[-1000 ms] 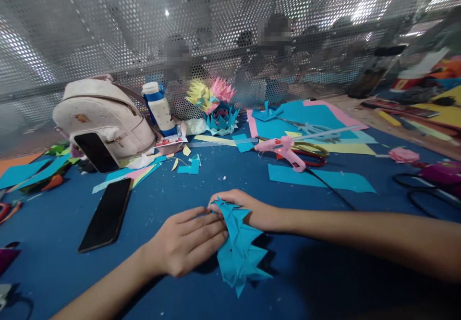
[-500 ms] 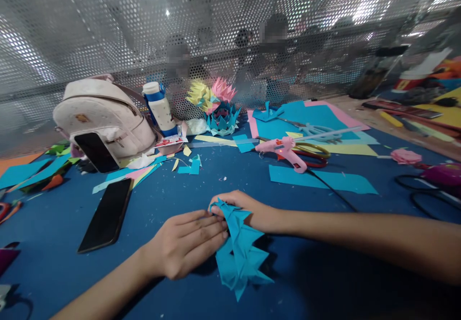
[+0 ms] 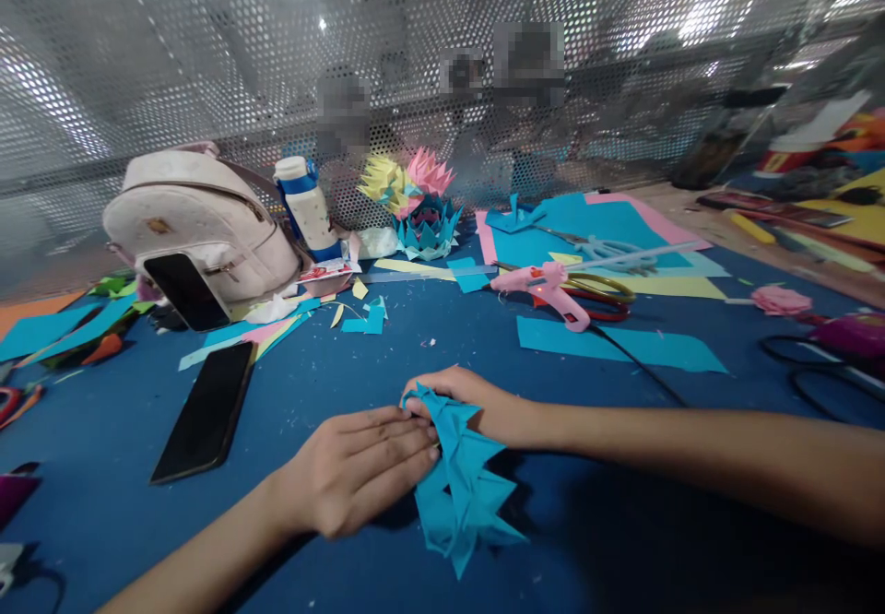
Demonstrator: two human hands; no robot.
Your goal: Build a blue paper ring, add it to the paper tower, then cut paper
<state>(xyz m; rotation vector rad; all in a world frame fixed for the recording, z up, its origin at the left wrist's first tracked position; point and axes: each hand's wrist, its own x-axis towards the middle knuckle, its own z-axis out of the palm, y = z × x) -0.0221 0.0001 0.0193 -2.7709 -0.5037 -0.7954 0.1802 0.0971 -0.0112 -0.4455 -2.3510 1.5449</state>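
A blue folded-paper piece with pointed, petal-like tips (image 3: 465, 494) lies low in the middle of the head view, standing partly off the table. My right hand (image 3: 470, 397) is closed round its far end, the thumb pressing on the paper. From the left, my left hand (image 3: 359, 466) presses its fingers together against the same end, nearly straight, with the fingertips partly tucked behind the paper. Both hands meet there, and my left thumb is hidden. The near, spiky end hangs free of both hands.
Beyond my hands lie a pink glue gun (image 3: 546, 289), scissors (image 3: 595, 291) and a blue paper strip (image 3: 615, 347). On the left are a phone (image 3: 206, 411), a second phone (image 3: 185, 291) against a backpack (image 3: 200, 208), and a bottle (image 3: 308, 208). Paper flowers (image 3: 425, 218) stand by the perforated panel.
Almost nothing differs. Both hands keep their hold on the blue folded paper in the same place, and the view has shifted very slightly.
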